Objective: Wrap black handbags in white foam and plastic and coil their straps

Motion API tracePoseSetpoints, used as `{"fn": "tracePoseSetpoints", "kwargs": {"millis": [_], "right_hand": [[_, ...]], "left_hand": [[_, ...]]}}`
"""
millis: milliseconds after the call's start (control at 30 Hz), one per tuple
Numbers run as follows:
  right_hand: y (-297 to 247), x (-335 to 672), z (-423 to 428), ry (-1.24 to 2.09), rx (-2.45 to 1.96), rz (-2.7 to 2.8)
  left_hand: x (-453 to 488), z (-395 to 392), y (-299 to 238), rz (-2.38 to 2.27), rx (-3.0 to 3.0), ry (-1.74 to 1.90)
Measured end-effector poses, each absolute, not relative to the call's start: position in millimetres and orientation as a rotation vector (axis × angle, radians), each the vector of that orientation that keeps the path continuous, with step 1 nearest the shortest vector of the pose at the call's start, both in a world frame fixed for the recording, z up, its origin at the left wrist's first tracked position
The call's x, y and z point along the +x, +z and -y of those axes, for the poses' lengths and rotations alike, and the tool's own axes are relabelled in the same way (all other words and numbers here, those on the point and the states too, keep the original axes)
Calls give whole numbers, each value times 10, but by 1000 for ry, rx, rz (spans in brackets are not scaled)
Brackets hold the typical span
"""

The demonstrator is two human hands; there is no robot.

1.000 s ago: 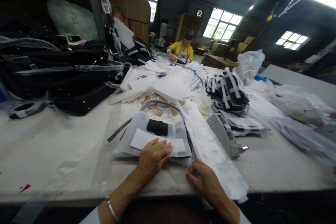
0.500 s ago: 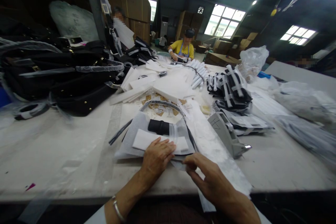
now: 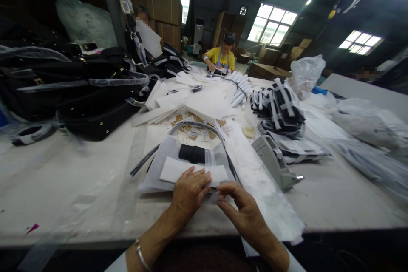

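In front of me lies a black bag [image 3: 230, 165] largely covered by white wrapping paper [image 3: 156, 174], its plastic-wrapped handle [image 3: 197, 124] arching away from me. A black strap-like piece [image 3: 192, 153] rests on the paper, with a clear plastic strip [image 3: 210, 159] beside it. My left hand [image 3: 190, 189] is spread flat, pressing on a folded white padding strip [image 3: 172, 171] across the bag. At the bag's near right edge is my right hand [image 3: 240, 208], fingers curved, thumb and forefinger slightly apart; whether a bit of clear film touches the fingertips is hard to make out.
A grey tape dispenser [image 3: 270, 161] stands to the right, near stacked wrapped black pieces [image 3: 277, 104]. Black bags [image 3: 95, 110] are heaped at left. White sheets [image 3: 204, 100] and tags [image 3: 191, 129] lie beyond. A co-worker in yellow [image 3: 219, 57] sits at the far end.
My right hand has moved slightly left and up against the bag's near edge. The clear film that hung between its fingers and the bag no longer shows plainly. My left hand stays put.
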State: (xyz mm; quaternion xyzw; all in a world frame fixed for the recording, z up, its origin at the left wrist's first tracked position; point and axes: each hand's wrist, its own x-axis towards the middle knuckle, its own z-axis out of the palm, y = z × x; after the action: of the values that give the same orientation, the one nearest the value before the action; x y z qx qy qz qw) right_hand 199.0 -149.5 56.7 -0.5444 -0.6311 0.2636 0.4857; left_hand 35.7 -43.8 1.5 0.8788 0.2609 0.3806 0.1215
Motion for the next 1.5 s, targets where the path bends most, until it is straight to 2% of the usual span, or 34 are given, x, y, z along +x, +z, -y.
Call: {"fn": "tracePoseSetpoints", "kwargs": {"millis": [233, 467, 733, 833, 1067, 1267, 1500], "right_hand": [[203, 1981, 1572, 781, -1318, 1412], [319, 2066, 1666, 1035, -1346, 1403], [881, 2173, 1308, 901, -1249, 1849], [957, 2163, 1106, 928, -1248, 1855], [794, 2227, 754, 652, -1359, 1739], [647, 2257, 567, 605, -1405, 1713], [474, 2301, 458, 652, -1506, 1681]], "left_hand": [[346, 445, 48, -755, 2561, 1095], [354, 444, 58, -760, 2549, 1111], [373, 436, 34, -766, 2583, 1125], [384, 457, 24, -760, 2606, 1160], [301, 513, 253, -742, 2475, 1031], [420, 526, 285, -1004, 2330, 1050], [576, 510, 189, -1179, 2462, 1088]]}}
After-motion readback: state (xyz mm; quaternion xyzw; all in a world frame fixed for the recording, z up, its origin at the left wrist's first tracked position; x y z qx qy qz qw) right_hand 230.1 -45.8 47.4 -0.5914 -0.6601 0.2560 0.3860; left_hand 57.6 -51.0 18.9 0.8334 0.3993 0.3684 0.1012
